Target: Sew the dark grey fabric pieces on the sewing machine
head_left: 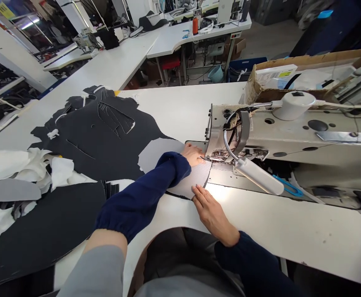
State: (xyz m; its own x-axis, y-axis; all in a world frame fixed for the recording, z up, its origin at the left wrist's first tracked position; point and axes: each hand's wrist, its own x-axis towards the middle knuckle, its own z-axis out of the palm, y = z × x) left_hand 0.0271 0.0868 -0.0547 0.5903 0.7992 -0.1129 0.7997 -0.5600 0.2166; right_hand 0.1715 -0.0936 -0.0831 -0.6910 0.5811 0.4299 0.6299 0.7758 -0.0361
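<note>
Both hands, left hand [193, 155] and right hand [213, 214], lie flat with fingers spread on the thin, limp grey fabric piece [192, 179] on the bench [291, 231] beside the sewing machine [279, 136], best steered by its edges.

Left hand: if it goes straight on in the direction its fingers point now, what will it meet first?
Most likely the presser foot area of the sewing machine. The left hand lies flat on the grey fabric piece, fingertips pointing right and almost at the needle; depth is hard to judge.
</note>
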